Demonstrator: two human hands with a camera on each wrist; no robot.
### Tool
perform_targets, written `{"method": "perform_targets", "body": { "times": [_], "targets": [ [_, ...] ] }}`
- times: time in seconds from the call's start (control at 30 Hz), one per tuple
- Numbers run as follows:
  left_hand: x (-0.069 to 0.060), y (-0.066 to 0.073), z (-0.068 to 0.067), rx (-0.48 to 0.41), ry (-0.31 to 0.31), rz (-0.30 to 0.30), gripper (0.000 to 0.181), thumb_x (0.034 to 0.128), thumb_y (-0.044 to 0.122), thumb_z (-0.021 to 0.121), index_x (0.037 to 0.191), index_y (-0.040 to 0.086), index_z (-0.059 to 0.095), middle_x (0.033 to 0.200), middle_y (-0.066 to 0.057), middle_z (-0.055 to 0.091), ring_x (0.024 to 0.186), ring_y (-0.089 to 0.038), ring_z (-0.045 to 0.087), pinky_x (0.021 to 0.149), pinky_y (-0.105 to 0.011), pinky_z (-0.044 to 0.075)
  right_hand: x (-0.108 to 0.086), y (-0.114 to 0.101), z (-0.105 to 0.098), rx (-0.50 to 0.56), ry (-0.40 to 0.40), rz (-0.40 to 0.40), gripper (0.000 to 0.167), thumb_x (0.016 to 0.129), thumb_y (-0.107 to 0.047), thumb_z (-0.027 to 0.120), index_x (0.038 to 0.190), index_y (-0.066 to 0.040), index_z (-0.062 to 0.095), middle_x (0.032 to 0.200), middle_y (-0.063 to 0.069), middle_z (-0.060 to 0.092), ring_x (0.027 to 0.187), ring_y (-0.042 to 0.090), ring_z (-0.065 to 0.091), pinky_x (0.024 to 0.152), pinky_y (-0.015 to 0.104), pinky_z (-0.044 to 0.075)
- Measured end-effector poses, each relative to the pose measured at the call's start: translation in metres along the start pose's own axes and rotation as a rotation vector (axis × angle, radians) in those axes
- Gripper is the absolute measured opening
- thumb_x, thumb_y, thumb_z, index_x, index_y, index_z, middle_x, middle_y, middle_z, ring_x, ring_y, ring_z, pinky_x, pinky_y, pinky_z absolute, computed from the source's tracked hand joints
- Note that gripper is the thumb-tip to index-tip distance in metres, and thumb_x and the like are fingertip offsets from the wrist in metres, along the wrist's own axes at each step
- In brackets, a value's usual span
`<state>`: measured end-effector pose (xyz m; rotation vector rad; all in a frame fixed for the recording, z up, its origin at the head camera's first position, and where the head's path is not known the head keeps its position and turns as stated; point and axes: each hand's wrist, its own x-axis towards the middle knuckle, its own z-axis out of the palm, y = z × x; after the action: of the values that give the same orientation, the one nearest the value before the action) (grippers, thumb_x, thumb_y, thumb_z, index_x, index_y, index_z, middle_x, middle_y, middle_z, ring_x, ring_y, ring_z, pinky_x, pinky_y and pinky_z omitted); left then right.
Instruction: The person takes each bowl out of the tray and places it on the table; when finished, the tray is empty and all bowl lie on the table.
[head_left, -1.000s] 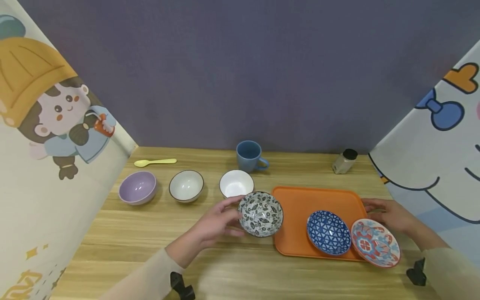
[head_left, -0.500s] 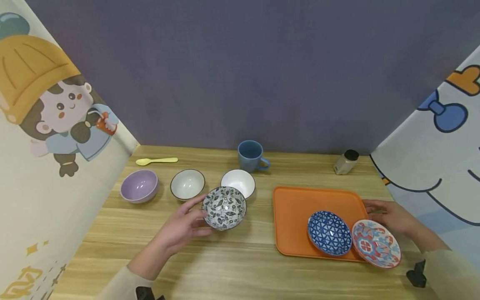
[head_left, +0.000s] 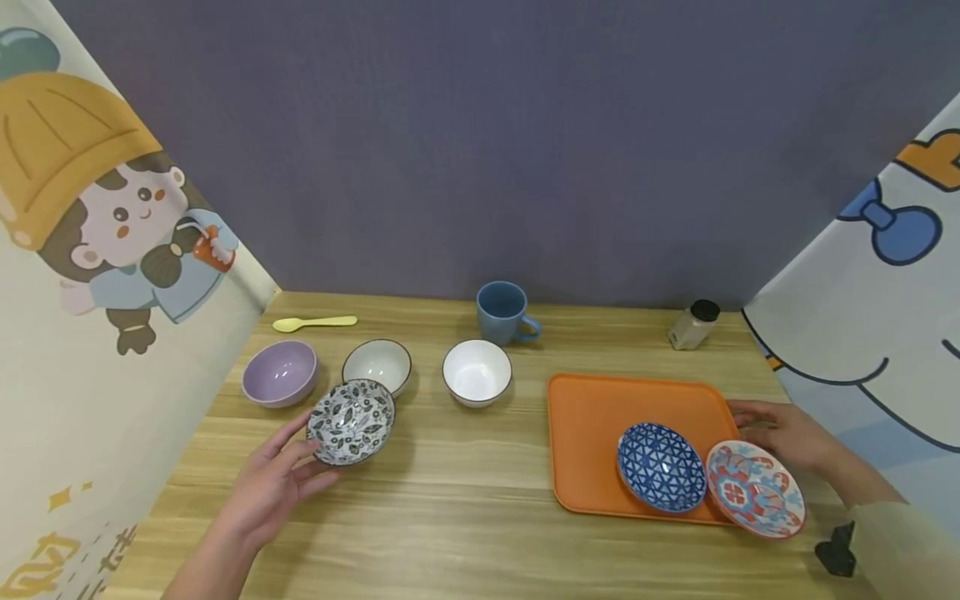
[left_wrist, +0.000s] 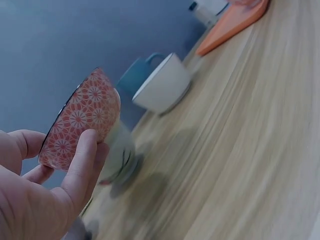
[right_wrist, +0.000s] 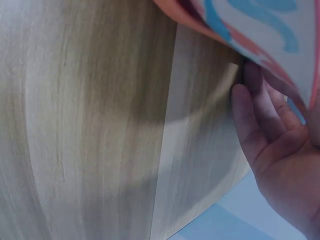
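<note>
My left hand holds a small bowl by its left edge, thumb and fingers on its wall. Its inside has black leaf-and-flower print; in the left wrist view its outside is red with white flowers. The bowl is raised over the table, partly covering a dark-rimmed white bowl. At the right, my right hand lies beside the orange tray, fingers loosely bent near its right edge. A red-and-blue patterned dish leans over that tray edge, hiding part of this hand in the right wrist view.
A blue patterned bowl tilts on the tray. Along the table stand a purple bowl, a yellow spoon, a white bowl, a blue mug and a black-capped jar. Walls enclose the back and sides.
My left hand has carried the floral bowl leftward, from beside the tray, past the white bowl, to in front of the dark-rimmed bowl. The right hand stays in place.
</note>
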<state>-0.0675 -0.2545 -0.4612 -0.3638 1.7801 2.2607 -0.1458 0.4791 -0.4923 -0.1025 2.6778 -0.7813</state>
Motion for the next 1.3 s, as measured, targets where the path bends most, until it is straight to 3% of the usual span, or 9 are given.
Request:
{"method": "perform_targets", "body": {
  "times": [0.13, 0.23, 0.4, 0.5, 0.7, 1.0, 1.3],
  "targets": [
    [-0.004, -0.006, -0.021, -0.036, 0.005, 0.03, 0.045, 0.1072, 0.009, 0.048, 0.146, 0.032, 0.045, 0.125, 0.008, 0.06, 0.104, -0.022, 0.071, 0.094, -0.041, 0.062, 0.001, 0.003, -0.001, 0.015, -0.023, 0.027, 0.062, 0.102, -0.029, 0.064, 0.153, 0.002, 0.043, 0.125, 0.024, 0.067, 0.117, 0.05, 0.059, 0.08, 0.051, 0.06],
    [-0.007, -0.01, -0.033, -0.045, 0.021, 0.032, 0.043, 0.1075, 0.009, 0.048, 0.143, 0.032, 0.044, 0.123, 0.011, 0.061, 0.103, -0.021, 0.071, 0.092, -0.039, 0.063, 0.001, 0.004, -0.001, 0.022, -0.023, 0.025, 0.062, 0.102, -0.029, 0.064, 0.153, 0.002, 0.044, 0.125, 0.024, 0.067, 0.117, 0.049, 0.06, 0.081, 0.05, 0.06],
    [-0.015, -0.017, -0.052, -0.059, 0.04, 0.023, 0.063, 0.1084, 0.009, 0.047, 0.163, 0.018, 0.017, 0.121, 0.016, 0.062, 0.104, -0.021, 0.071, 0.093, -0.038, 0.063, 0.003, 0.006, 0.0, -0.009, -0.01, 0.008, 0.061, 0.102, -0.029, 0.064, 0.151, 0.002, 0.046, 0.124, 0.022, 0.068, 0.116, 0.049, 0.06, 0.082, 0.054, 0.059],
    [-0.021, -0.021, -0.064, -0.067, 0.05, 0.019, 0.073, 0.109, 0.009, 0.046, 0.166, 0.011, 0.0, 0.12, 0.017, 0.063, 0.103, -0.021, 0.072, 0.093, -0.039, 0.063, 0.005, 0.006, 0.0, -0.024, -0.016, 0.008, 0.061, 0.102, -0.029, 0.064, 0.151, 0.002, 0.045, 0.125, 0.023, 0.068, 0.118, 0.052, 0.058, 0.083, 0.06, 0.058],
    [-0.029, -0.028, -0.085, -0.077, 0.069, 0.021, 0.077, 0.109, 0.008, 0.046, 0.165, 0.01, -0.008, 0.12, 0.018, 0.061, 0.103, -0.02, 0.072, 0.094, -0.04, 0.062, 0.003, 0.004, -0.001, -0.043, -0.007, 0.014, 0.06, 0.101, -0.025, 0.065, 0.151, 0.003, 0.046, 0.123, 0.023, 0.069, 0.116, 0.052, 0.059, 0.082, 0.06, 0.058],
    [-0.033, -0.034, -0.102, -0.112, 0.111, 0.028, 0.079, 0.1076, 0.004, 0.046, 0.164, 0.013, -0.008, 0.115, 0.018, 0.063, 0.099, -0.02, 0.073, 0.092, -0.04, 0.063, 0.002, 0.004, -0.001, -0.045, -0.013, 0.017, 0.059, 0.102, -0.025, 0.064, 0.151, 0.003, 0.046, 0.119, 0.019, 0.07, 0.115, 0.051, 0.06, 0.082, 0.06, 0.058],
    [-0.035, -0.034, -0.108, -0.096, 0.149, -0.029, 0.078, 0.1093, 0.01, 0.046, 0.165, 0.017, -0.008, 0.115, 0.018, 0.056, 0.101, -0.017, 0.072, 0.096, -0.038, 0.061, 0.003, 0.004, -0.001, -0.034, -0.009, 0.008, 0.059, 0.099, -0.02, 0.066, 0.15, 0.003, 0.047, 0.12, 0.02, 0.07, 0.114, 0.049, 0.06, 0.08, 0.056, 0.06]
  ]
}}
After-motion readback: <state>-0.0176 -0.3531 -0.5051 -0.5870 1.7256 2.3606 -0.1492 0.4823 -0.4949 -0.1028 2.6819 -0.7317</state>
